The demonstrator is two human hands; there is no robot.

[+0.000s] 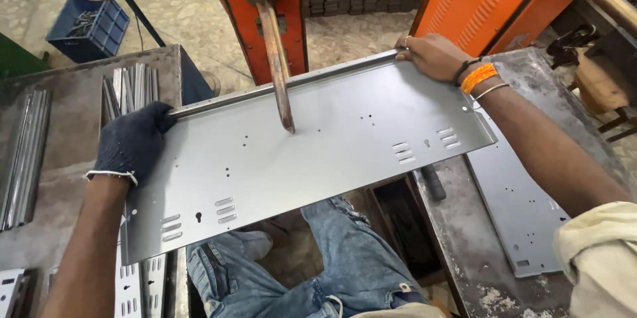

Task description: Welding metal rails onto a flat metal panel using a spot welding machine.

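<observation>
A long grey sheet-metal panel (332, 152) with punched holes and slots lies tilted across my lap, its far edge folded up. My left hand (133, 142), in a dark knit glove, grips the panel's far left corner. My right hand (431, 56), bare with an orange wristband, holds the far right corner. A copper electrode arm (277, 69) of an orange welding machine (265, 6) reaches down, and its tip touches the panel near the middle.
Shiny metal strips (129, 89) lie on the grey table at left, with more strips (23, 155) at the far left. Another grey panel (524, 212) rests on the right table. A blue crate (89, 26) and a fan stand behind.
</observation>
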